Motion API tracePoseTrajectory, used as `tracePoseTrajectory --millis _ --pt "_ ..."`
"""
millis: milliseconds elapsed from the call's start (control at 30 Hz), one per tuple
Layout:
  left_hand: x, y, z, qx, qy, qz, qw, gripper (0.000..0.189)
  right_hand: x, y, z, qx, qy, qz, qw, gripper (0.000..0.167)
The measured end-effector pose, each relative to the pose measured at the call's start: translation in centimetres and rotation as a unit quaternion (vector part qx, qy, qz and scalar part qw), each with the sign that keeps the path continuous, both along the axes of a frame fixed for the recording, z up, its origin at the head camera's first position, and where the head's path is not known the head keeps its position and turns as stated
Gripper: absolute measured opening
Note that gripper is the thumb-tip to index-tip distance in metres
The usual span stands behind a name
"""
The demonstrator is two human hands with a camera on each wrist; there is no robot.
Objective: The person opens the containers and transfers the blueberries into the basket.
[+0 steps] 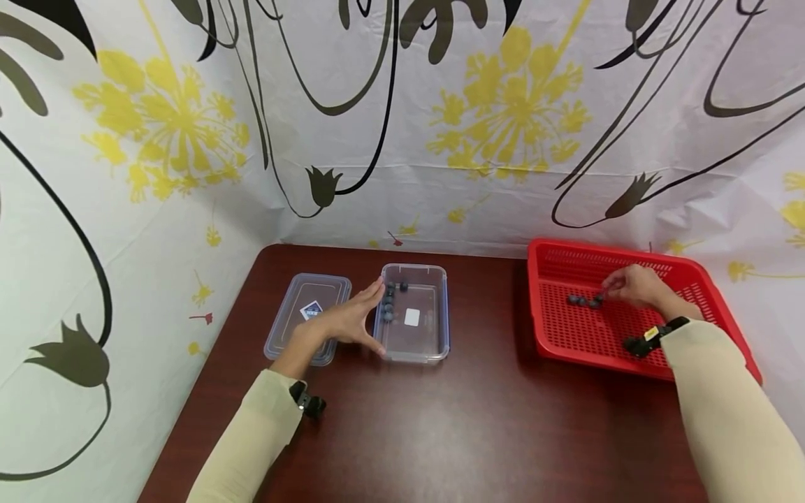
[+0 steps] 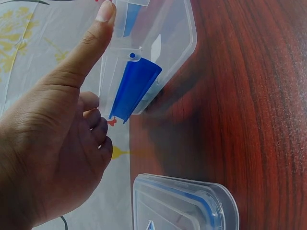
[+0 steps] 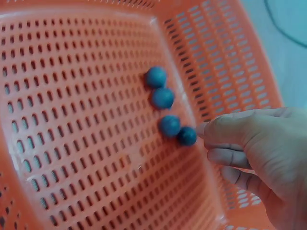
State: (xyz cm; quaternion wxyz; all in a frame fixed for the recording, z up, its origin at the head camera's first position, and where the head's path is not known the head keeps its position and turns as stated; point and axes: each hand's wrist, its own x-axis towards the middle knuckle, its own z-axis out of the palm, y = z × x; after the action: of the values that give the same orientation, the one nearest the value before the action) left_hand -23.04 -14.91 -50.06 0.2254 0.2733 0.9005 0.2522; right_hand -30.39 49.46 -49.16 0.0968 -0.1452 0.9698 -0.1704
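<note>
The left hand (image 1: 346,323) lies along the left wall of a clear plastic container (image 1: 428,339), its thumb near the front corner and its fingers at the far end of that wall. Several blueberries (image 1: 388,307) sit inside, mostly along that wall. On the right, the right hand (image 1: 636,285) reaches into a red perforated basket (image 1: 547,335). Its thumb and finger come right up to the nearest dark blueberry (image 3: 186,136), which shows beside the fingertips. More blueberries (image 3: 162,98) lie in a short row on the basket floor.
A clear lid (image 1: 286,328) with a blue and white label lies left of the container, partly under the left forearm. Blue latch flaps (image 2: 134,88) hang from the container's side. A patterned cloth (image 1: 478,209) stands behind the dark wooden table (image 1: 478,419).
</note>
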Motion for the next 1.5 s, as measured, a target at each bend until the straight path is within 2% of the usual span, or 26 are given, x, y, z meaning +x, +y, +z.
tracePoseTrajectory --millis 167,267,400,533,700,867,1100,1300,1500 --pt "0.1 0.1 0.1 -0.003 -0.004 0.002 1.0000 0.140 -0.3 -2.7 2.1 -0.004 0.089 0.044 0.9950 0.017" --pt "0.1 0.1 0.2 0.002 -0.004 0.002 1.0000 0.140 -0.4 -5.3 3.7 -0.014 0.146 0.082 0.9859 0.018" --pt "0.0 0.1 0.3 0.005 -0.004 0.000 1.0000 0.140 -0.3 -9.3 5.6 -0.034 0.187 0.135 0.9724 0.019" --pt "0.0 0.1 0.0 -0.002 -0.002 -0.001 1.0000 0.141 0.0 -13.8 6.8 -0.055 0.188 0.177 0.9646 0.020" --pt "-0.1 0.1 -0.2 -0.001 0.000 -0.006 1.0000 0.142 0.7 -19.5 7.4 -0.090 0.136 0.201 0.9658 0.020" --pt "-0.2 0.1 -0.1 0.005 0.000 -0.007 1.0000 0.141 1.1 -24.5 7.1 -0.108 0.103 0.229 0.9619 0.024" --pt "0.0 -0.1 -0.1 0.014 -0.003 -0.011 0.9998 0.139 1.6 -30.6 5.1 -0.141 0.080 0.261 0.9515 0.026" --pt "0.0 -0.1 0.0 0.016 -0.008 -0.008 0.9998 0.138 1.9 -34.7 2.9 -0.146 0.043 0.267 0.9517 0.028" --pt "-0.1 0.0 -0.1 0.015 -0.006 -0.009 0.9998 0.138 2.2 -37.4 0.6 -0.118 0.007 0.264 0.9572 0.034"
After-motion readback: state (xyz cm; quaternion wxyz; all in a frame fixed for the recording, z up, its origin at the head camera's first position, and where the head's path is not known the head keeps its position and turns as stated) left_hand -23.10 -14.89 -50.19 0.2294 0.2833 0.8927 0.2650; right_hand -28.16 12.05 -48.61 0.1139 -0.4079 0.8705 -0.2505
